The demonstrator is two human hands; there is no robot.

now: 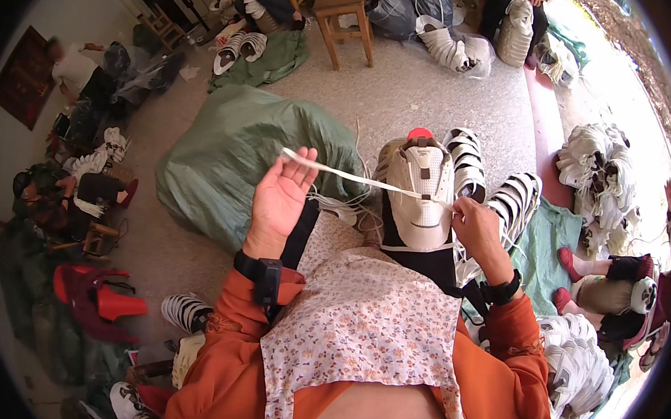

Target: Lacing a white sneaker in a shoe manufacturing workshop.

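A cream sneaker (424, 188) with a mesh tongue sits in front of me between my knees, toe toward me. A white shoelace (346, 174) crosses its tongue and stretches out to the left. My left hand (283, 194) is raised palm up, fingers extended, and the lace's end runs across its fingertips, caught there. At the shoe's right side my right hand (478, 229) is closed in a pinch, the lace leading into its fingertips; the exact grip is partly hidden. A floral apron (367, 313) covers my lap.
A large green sack (245, 164) lies left of the shoe. Striped white-and-black shoe uppers (513, 202) rest at the right, with piles of white uppers (598, 177) beyond. A wooden stool (341, 15) stands farther back, a red chair (111, 303) at left. Other people sit around the room.
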